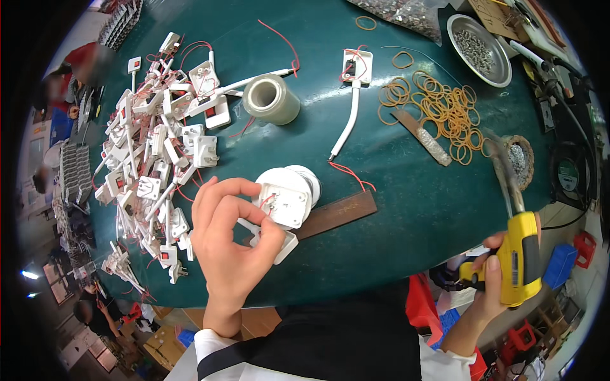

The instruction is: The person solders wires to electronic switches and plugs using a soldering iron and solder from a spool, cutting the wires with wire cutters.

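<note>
My left hand [232,244] pinches a square white plastic housing [293,206], its inside turned up, with thin red wire in it. Just behind that housing sits a rounded white piece [309,176]. Beneath my fingers lies another white plastic part [289,247], partly covered. My right hand [488,292] is wrapped around a yellow-and-black pistol-grip power tool [522,260]. The tool's long metal shaft is smeared by motion, its tip end close to a woven-rimmed dish [528,149] of small silvery pieces.
A big heap of white wired plug parts [149,184] covers the left side. A tape roll [289,105], a wired white switch piece [348,120], a wooden strip [343,213], rubber bands [448,114] and a metal bowl [502,79] of small parts are on the green table [406,197].
</note>
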### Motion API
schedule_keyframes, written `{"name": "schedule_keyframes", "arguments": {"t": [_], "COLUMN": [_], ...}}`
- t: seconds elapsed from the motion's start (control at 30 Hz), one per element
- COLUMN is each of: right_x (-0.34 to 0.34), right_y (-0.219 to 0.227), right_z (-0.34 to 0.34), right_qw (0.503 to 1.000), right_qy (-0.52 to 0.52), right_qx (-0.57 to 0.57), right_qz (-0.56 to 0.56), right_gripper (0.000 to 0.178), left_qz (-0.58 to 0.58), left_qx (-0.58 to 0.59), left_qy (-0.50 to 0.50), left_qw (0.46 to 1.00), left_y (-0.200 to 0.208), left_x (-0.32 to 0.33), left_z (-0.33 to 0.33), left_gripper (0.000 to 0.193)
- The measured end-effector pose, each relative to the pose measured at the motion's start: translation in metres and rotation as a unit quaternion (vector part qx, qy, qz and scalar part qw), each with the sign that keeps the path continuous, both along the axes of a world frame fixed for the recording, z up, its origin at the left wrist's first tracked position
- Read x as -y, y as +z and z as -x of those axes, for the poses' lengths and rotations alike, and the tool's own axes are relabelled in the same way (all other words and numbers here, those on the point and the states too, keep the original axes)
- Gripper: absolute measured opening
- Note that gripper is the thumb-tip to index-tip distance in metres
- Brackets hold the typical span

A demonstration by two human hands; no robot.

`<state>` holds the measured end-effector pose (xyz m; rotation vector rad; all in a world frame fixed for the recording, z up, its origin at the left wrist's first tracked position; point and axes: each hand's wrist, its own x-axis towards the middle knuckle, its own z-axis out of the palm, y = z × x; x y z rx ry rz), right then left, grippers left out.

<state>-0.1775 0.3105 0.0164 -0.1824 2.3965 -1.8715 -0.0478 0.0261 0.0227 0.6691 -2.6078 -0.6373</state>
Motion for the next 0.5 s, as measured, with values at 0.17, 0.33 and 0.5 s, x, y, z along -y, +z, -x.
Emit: {"name": "schedule_keyframes", "arguments": {"t": [0.17,0.33,0.5], "right_x": [-0.03,-0.035,-0.027], "right_y": [-0.032,-0.031,-0.017], "right_z": [-0.001,-0.001,0.0], "right_qw": [0.878,0.871,0.998], "right_qy": [0.046,0.056,0.014], "right_qx": [-0.267,-0.306,-0.017], "right_qz": [-0.395,-0.381,0.066], "right_gripper": [0.061,0.059,0.076], "left_qz": [0.002,0.025,0.024], "left_qx": [-0.015,-0.023,-0.026], "left_qy": [-0.009,-0.012,-0.014], "left_qw": [1.0,0.999,0.999], "left_y": [-0.002,-0.003,-0.002], "left_x": [0.003,0.002,0.003], "left_z": [-0.002,-0.001,0.0], "left_gripper": [0.015,0.015,0.015]}}
